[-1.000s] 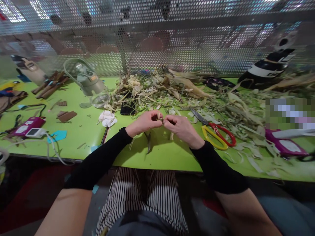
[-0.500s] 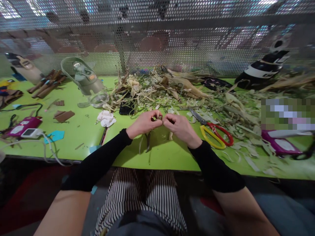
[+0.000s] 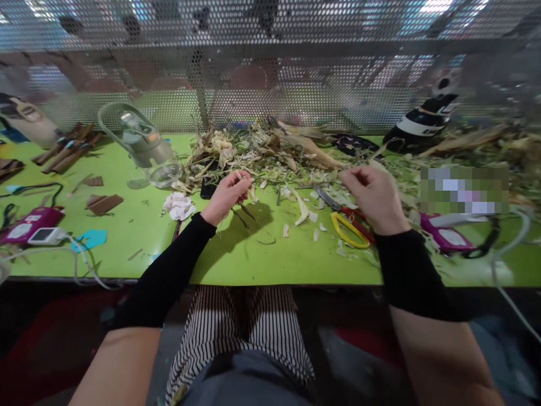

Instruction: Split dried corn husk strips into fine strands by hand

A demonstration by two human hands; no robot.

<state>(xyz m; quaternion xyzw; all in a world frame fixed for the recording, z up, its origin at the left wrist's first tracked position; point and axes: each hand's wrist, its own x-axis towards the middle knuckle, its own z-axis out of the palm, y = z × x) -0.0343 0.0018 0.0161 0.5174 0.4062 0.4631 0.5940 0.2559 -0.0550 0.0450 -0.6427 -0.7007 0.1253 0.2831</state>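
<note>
My left hand (image 3: 227,194) hovers over the green table (image 3: 262,259), fingers curled in a pinch on thin strips of dry husk (image 3: 244,210) that hang below it. My right hand (image 3: 372,194) is out to the right, above the scissors (image 3: 349,225) with yellow and red handles, fingers closed on something I cannot make out. A heap of dry corn husks (image 3: 270,149) lies just behind both hands. Both forearms wear black sleeves.
A clear jug-like container (image 3: 137,138) lies on its side at back left. A crumpled white tissue (image 3: 178,205), brown strips (image 3: 63,149), a magenta case (image 3: 25,223) and a cable (image 3: 88,256) lie left. A perforated metal screen (image 3: 270,67) closes the back. Another magenta item (image 3: 443,235) sits right.
My hands were pressed together at the centre; they have pulled apart, the right one swinging far to the right over the scissors, the left lifting slightly toward the husk pile.
</note>
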